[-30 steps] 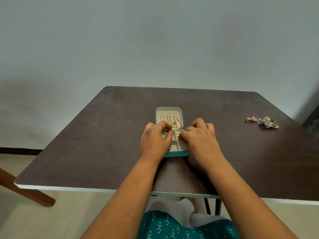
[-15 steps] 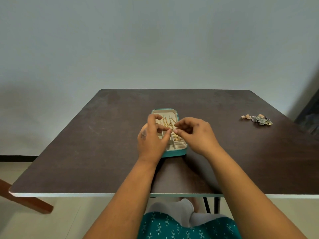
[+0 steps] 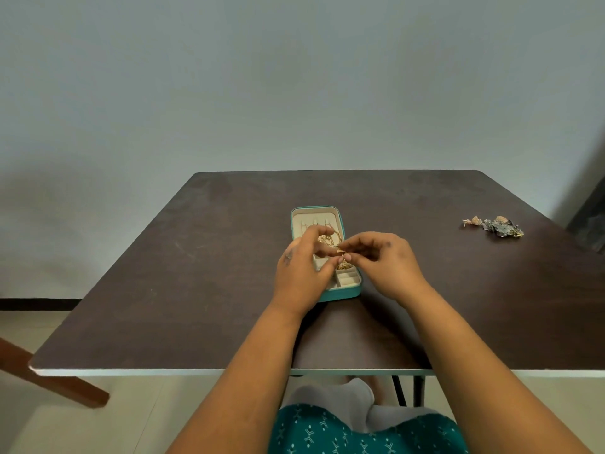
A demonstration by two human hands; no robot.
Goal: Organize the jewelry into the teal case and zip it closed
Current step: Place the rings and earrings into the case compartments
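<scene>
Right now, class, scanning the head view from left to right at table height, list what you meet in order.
Left hand → gold earring pinched above the open teal case → right hand → loose jewelry pile on the table.

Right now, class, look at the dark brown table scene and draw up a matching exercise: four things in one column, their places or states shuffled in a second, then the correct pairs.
Things
1. open teal zip-around jewelry case
2. small gold dangling earring
3. loose heap of dark and peach jewelry
4. gold chains

Places or states
A. far right of the dark brown table
B. pinched between left hand and right hand
C. lying in the case's far half
D. table centre, lid flat

Pairs: 1-D, 2-B, 3-A, 4-C
</scene>
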